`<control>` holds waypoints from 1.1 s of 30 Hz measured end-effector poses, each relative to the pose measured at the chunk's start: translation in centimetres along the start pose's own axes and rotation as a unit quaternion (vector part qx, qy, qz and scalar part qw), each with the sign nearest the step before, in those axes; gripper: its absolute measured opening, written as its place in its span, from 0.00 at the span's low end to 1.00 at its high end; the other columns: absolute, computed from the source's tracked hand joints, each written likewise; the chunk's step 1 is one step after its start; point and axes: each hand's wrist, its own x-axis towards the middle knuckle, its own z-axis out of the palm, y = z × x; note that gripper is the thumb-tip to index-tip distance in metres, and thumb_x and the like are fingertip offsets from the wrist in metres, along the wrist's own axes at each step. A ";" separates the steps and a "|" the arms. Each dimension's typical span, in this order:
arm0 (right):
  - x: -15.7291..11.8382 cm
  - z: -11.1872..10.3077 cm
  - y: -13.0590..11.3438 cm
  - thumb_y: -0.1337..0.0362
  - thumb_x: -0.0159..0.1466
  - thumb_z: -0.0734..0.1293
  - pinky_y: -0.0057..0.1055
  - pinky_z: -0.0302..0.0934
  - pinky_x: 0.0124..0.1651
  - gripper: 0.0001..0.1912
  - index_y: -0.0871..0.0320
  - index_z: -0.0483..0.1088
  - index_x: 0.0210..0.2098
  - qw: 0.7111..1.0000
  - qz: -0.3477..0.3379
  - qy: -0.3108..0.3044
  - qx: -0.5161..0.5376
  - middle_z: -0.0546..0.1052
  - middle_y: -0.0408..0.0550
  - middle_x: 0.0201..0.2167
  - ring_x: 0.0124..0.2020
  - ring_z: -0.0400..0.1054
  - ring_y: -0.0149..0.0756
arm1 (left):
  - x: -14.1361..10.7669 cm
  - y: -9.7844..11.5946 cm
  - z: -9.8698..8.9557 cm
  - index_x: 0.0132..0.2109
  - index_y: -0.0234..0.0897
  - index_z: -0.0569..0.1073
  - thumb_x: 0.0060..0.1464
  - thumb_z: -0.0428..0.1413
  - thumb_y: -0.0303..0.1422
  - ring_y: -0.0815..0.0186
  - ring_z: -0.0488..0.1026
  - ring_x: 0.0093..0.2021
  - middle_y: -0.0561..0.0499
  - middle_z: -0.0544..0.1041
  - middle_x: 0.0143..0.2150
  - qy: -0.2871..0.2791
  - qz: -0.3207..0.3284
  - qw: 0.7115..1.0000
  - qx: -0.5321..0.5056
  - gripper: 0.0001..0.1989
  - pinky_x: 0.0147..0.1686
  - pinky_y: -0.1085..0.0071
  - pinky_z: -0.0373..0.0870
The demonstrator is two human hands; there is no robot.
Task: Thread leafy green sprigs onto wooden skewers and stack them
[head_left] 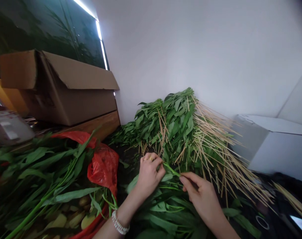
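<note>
Between my two hands stretches a short length of green stem (171, 169). My left hand (150, 171), with rings and a beaded bracelet at the wrist, is closed on its left end. At the other end, the thumb and fingers of my right hand (200, 191) pinch the stem. Directly below lies a heap of long green leaves (163, 217). Beyond my hands, leafy bundles (178, 113) are piled against the wall, with many thin wooden sticks (222, 152) poking out toward the right.
A red plastic bag (104, 164) lies open at left, with long leafy stalks (38, 179) in and over it. Behind it stands an open cardboard box (83, 103). A white box (282, 146) is at right, and part of a lit screen (301, 225) shows in the lower right corner.
</note>
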 end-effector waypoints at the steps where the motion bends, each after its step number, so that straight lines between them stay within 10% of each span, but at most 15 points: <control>1: 0.0 0.0 0.1 0.50 0.63 0.63 0.31 0.61 0.27 0.16 0.53 0.76 0.34 1.000 -0.015 0.017 -0.010 0.75 0.45 0.22 0.23 0.69 0.38 | 0.2 -0.6 -0.1 0.30 0.37 0.71 0.54 0.49 0.24 0.62 0.67 0.38 0.51 0.72 0.33 0.017 -0.039 0.998 -0.042 0.08 0.40 0.65 0.62; 7: -0.1 0.0 0.5 0.54 0.65 0.63 0.33 0.64 0.38 0.12 0.52 0.76 0.37 0.991 -0.096 0.069 -0.063 0.79 0.48 0.34 0.33 0.73 0.40 | 0.5 -3.0 -1.1 0.31 0.37 0.69 0.60 0.44 0.30 0.66 0.67 0.33 0.53 0.69 0.30 0.132 -0.190 0.959 -0.164 0.12 0.35 0.70 0.64; 22: -0.2 0.4 0.7 0.64 0.70 0.59 0.38 0.61 0.43 0.10 0.56 0.71 0.43 0.940 -0.267 0.098 -0.190 0.75 0.50 0.35 0.38 0.68 0.41 | -1.1 -0.1 -0.7 0.51 0.44 0.75 0.63 0.52 0.35 0.66 0.72 0.38 0.51 0.72 0.39 -0.143 0.096 0.985 -0.024 0.12 0.36 0.73 0.68; 33: -0.1 0.5 1.2 0.65 0.70 0.57 0.38 0.62 0.47 0.13 0.57 0.71 0.47 0.944 -0.245 0.083 -0.205 0.77 0.51 0.40 0.42 0.70 0.42 | -1.3 0.0 -0.4 0.42 0.38 0.76 0.59 0.53 0.29 0.65 0.69 0.32 0.51 0.70 0.32 -0.092 0.166 0.977 0.095 0.07 0.30 0.72 0.65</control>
